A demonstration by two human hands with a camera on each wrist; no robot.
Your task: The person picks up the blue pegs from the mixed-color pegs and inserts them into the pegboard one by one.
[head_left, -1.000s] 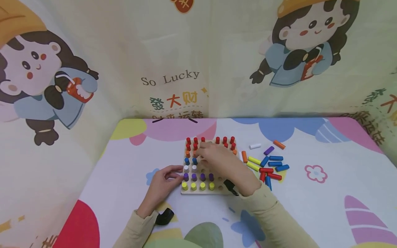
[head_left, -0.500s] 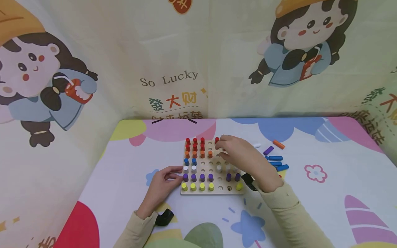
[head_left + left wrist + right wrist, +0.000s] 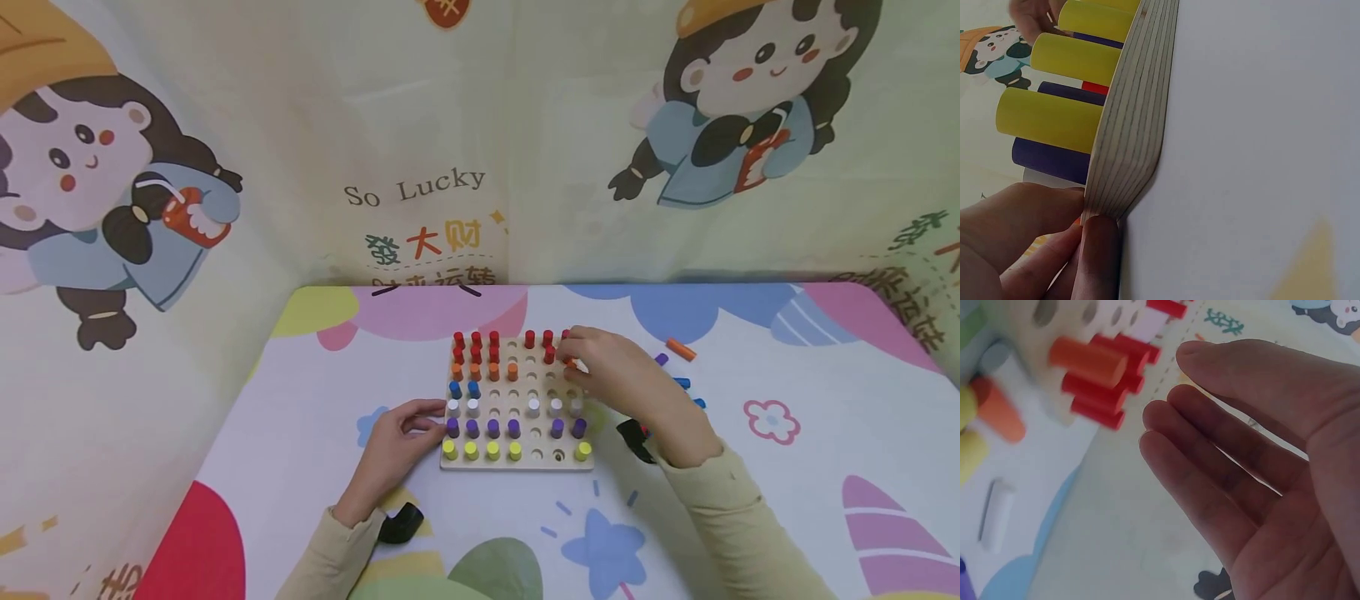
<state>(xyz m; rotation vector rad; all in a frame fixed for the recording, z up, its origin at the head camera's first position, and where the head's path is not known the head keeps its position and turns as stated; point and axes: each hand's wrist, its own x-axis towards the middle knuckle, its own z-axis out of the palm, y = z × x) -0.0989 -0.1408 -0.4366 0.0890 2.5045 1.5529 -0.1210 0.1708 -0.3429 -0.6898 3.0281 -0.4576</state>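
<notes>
A wooden pegboard [image 3: 517, 466] lies on the table with colour-sorted rows of short pegs standing in it, red at the back and yellow pegs [image 3: 492, 451] in front. Several holes are bare. At the front left corner, my left hand [image 3: 386, 454] holds the board's edge [image 3: 1129, 119] between thumb and fingers. Over the back right corner hovers my right hand [image 3: 626, 379], partly hiding the red pegs there. In the right wrist view its fingers [image 3: 1194, 481] are extended and hold nothing, apart from an orange peg [image 3: 1088, 360] standing in the board.
Loose pegs lie right of the board, mostly behind the right hand; an orange one [image 3: 681, 349] shows beyond it. The right wrist view also shows a loose white peg [image 3: 999, 515]. A printed curtain [image 3: 420, 125] rises behind the table.
My right hand has moved rightward across the board, from the middle columns to the back right corner, uncovering orange and white pegs. The left hand has kept its place.
</notes>
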